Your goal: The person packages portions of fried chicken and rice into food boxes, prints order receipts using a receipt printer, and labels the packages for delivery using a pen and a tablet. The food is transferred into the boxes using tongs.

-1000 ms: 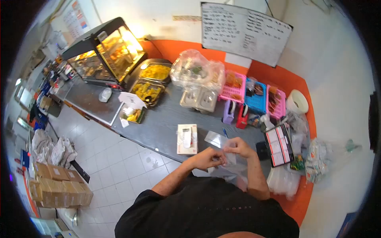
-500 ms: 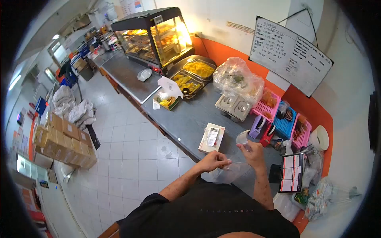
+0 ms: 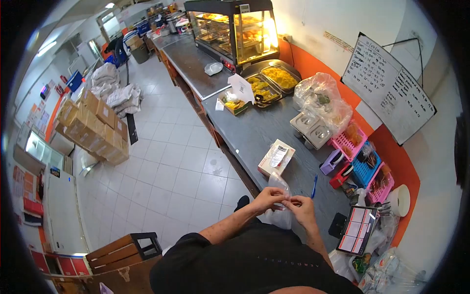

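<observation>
Whiteboard (image 3: 389,85): handwritten rows, too small for me to read.
My shirt (image 3: 274,267): small pale lettering, not legible.
Box (image 3: 267,166): printed slip (image 3: 278,155) on top, unreadable.

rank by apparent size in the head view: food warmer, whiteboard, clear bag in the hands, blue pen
Largest, unranked: glass-fronted black food warmer cabinet and white wall whiteboard look alike, lens-warped.
Then the crumpled clear plastic bag.
Smallest: thin blue pen.

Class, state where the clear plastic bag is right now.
Head view, centre: the clear plastic bag is pinched between left hand and right hand, near the small box.
</observation>
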### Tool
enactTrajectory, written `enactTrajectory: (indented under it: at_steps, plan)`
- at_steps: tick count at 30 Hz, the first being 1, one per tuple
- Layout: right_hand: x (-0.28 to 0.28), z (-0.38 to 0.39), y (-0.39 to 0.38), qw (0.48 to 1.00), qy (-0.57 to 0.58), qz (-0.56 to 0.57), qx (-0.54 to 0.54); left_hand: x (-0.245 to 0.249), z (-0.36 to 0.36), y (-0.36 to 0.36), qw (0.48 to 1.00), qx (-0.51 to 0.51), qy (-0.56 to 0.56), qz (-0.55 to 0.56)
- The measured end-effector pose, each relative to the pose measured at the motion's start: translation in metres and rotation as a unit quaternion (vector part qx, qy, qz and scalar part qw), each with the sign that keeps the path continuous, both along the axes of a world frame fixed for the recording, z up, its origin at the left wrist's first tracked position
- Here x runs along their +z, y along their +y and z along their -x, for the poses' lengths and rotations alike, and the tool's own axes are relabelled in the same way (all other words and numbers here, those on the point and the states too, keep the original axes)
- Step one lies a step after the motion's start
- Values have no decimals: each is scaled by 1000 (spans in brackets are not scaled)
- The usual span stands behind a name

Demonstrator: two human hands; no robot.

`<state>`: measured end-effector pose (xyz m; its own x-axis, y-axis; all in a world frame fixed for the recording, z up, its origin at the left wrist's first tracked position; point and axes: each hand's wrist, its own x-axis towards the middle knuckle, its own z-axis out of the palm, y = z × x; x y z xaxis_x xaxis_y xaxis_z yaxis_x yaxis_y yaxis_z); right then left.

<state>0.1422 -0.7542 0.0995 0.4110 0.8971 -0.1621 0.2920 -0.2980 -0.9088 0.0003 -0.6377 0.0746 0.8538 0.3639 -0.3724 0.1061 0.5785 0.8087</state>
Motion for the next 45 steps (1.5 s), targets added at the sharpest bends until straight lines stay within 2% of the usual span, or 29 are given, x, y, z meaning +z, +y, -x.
enactTrajectory:
  at_steps: [1, 3, 4, 9, 11, 12, 14, 15, 19, 20, 21, 23, 25, 26, 27, 28, 29, 32, 33, 34, 35, 37, 38, 39, 40, 41, 43, 44, 45]
  plan:
    - [-2, 2, -3, 996, 87, -21, -24, -10, -5, -2, 1000, 5, -3, 2]
    - [-4, -4, -4, 996, 62, -56, -23, -22, -15, -3, 980, 62, -103, 161]
    - [-1, -8, -5, 994, 79, -62, -33, -28, -18, -7, 980, 71, -89, 164]
    - [-30, -36, -16, 982, 114, -102, -114, -19, -26, -17, 972, 60, -152, 169]
    - [-39, -57, -23, 912, 242, -168, -284, -20, -26, -19, 989, 79, -121, 7]
    - [-43, -69, -27, 913, 243, -167, -282, -21, -28, -20, 987, 110, -114, 36]
    - [-51, -95, -36, 848, 167, -279, -418, -52, -28, -19, 969, 162, -173, 73]
    - [-50, -105, -45, 857, 112, -257, -433, -51, -26, -21, 944, 209, -231, 110]
    - [-73, -152, -68, 832, -53, -217, -508, -15, -23, -1, 875, 424, -149, 178]
    - [-67, -158, -73, 844, 62, -216, -487, -14, -16, 11, 858, 444, -177, 189]
    - [-69, -153, -69, 844, 67, -217, -485, -12, -11, 19, 858, 446, -176, 184]
    - [-69, -140, -65, 915, -189, -166, -315, -3, -5, 29, 851, 489, -144, 126]
    - [-21, -113, -65, 989, -72, -71, -111, 10, 16, 54, 850, 478, -5, -219]
    - [8, -84, -63, 998, 9, -36, -53, 16, 23, 63, 869, 399, 46, -288]
    - [16, -71, -54, 996, -14, -89, -11, 20, 19, 56, 869, 399, 47, -288]
    - [23, -59, -42, 989, -36, -141, 31, 27, 13, 44, 854, 326, 37, -403]
    - [30, -34, -24, 989, -33, -138, 33, 36, 8, 29, 824, 245, 29, -510]
    - [24, 8, 3, 987, -62, -132, 62, 71, -3, -14, 770, 142, 25, -622]
    - [2, -7, 11, 959, -193, -206, -6, 68, 2, -15, 768, 142, 21, -624]
    - [-8, -24, 18, 903, -321, -277, -70, 59, 16, -14, 722, 142, 121, -667]
    - [-6, -35, 11, 901, -325, -281, -68, 48, 32, -10, 666, 140, 222, -698]
    - [-7, -45, -17, 892, -314, -276, -172, 0, 69, 12, 622, 117, 268, -726]
    - [-14, -51, -20, 891, -316, -270, -182, -52, 87, 31, 713, 138, 295, -621]
    - [-28, -57, -24, 945, -324, -42, -10, -97, 98, 47, 790, 150, 316, -503]
    - [-37, -58, -36, 923, -291, 195, 159, -112, 98, 56, 792, 163, 321, -493]
    - [-28, -52, -42, 927, -280, 208, 136, -115, 89, 74, 793, 171, 322, -487]
    - [24, -49, -25, 900, -431, 24, -54, 3, 49, 85, 746, 309, 158, -568]
    - [58, -54, -30, 857, -448, -171, -190, 78, 36, 76, 649, 418, 55, -634]
    - [89, -55, -39, 763, -446, -350, -309, 101, 38, 70, 494, 552, -50, -670]
